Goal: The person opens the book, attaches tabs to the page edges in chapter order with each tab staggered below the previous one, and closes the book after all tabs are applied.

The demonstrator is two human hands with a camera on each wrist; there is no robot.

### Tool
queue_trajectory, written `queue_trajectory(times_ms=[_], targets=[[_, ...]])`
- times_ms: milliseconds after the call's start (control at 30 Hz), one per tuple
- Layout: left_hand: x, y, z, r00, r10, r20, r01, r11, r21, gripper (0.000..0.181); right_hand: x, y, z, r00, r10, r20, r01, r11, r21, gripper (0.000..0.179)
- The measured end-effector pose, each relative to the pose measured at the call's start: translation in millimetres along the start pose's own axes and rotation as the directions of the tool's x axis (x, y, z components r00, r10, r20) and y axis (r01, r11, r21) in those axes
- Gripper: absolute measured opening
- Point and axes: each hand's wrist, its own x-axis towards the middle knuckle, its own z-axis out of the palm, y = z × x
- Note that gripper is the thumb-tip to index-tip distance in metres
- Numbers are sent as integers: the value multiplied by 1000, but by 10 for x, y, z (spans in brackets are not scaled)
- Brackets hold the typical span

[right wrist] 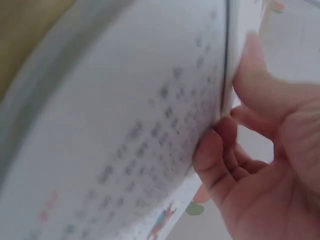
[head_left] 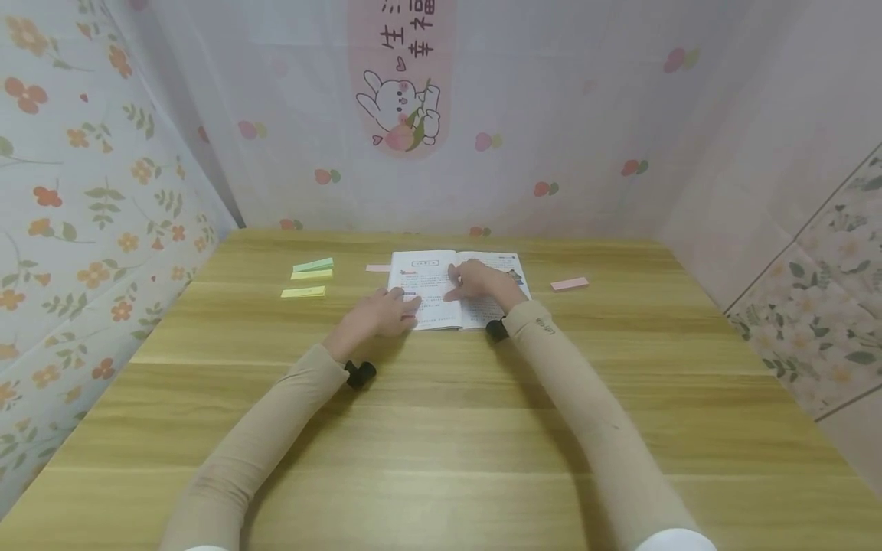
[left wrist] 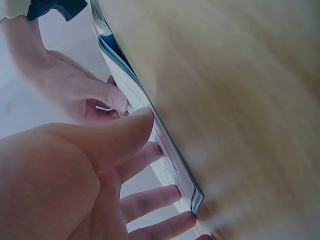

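Note:
A printed book (head_left: 434, 302) lies spread on the wooden table, with text on both pages. My left hand (head_left: 384, 312) rests on the outer part of the left page, its fingers spread and fairly straight. In the left wrist view, the left thumb (left wrist: 135, 127) reaches over the book's near edge. Close to the fold, my right hand (head_left: 478, 280) touches the book. From the right wrist view, its thumb and bent fingers (right wrist: 210, 157) lie to either side of the dark fold line; I see no page pinched between them. The right page (right wrist: 125, 120) bulges.
Green strips (head_left: 313, 265) and yellow strips (head_left: 303, 292) lie on the table left of the book. A pink strip (head_left: 377, 268) pokes out beside the book's left edge, and another pink strip (head_left: 570, 284) lies to its right. A printed curtain (head_left: 586, 115) hangs behind the table.

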Motion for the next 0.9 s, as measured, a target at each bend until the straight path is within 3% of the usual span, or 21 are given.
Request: queue_trajectory(times_ms=[67,200,400,533,667,900], targets=[[-9,-1,0,1000,-2,5,2,1000,-5,55,-19,-1,8,1000,-7,6,7,1000,9,55],[-17,-10,-4,1000,2,3,-2,1000,0,55,-42,15,36,997,-73,-39,73,997,20,36],[-10,-22,-3,1000,12,9,-12,1000,-4,56,-101,29,37,990,-140,-34,141,990,15,39],[-19,-16,-7,1000,18,8,-18,1000,-4,56,-148,1,15,994,-112,-14,112,993,32,41],[-25,-12,-17,1000,16,-2,-16,1000,2,55,-213,-62,11,997,-63,-45,65,997,35,44],[-18,-3,4,1000,5,3,-5,1000,-1,56,-329,-71,18,997,-73,10,73,996,56,45]])
